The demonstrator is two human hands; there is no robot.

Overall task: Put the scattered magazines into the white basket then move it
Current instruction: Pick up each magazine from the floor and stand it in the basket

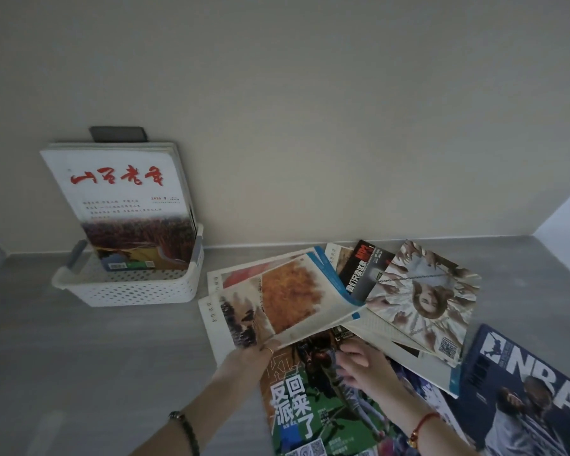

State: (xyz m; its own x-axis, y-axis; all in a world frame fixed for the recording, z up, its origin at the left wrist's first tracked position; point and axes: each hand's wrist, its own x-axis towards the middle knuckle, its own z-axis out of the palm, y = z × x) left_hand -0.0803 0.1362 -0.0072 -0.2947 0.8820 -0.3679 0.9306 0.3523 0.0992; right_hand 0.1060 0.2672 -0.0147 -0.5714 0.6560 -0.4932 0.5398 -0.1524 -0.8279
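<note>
while the white perforated plastic basket (135, 287) sits at ten o'clock against the beige wall (310, 110), open grey floor (79, 357) runs between it and the pile. a few upright magazines (122, 199) lean in it. left hand (249, 355) pinches the orange-cover magazine (287, 301). right hand (364, 366), fingers curled, rests on the green-cover magazine (313, 406). roughly seven scattered, navy nba magazine (533, 390) at four o'clock.

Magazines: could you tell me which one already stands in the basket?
The white-covered magazine with red calligraphy, upright in the white basket; the others lie scattered flat.
</note>
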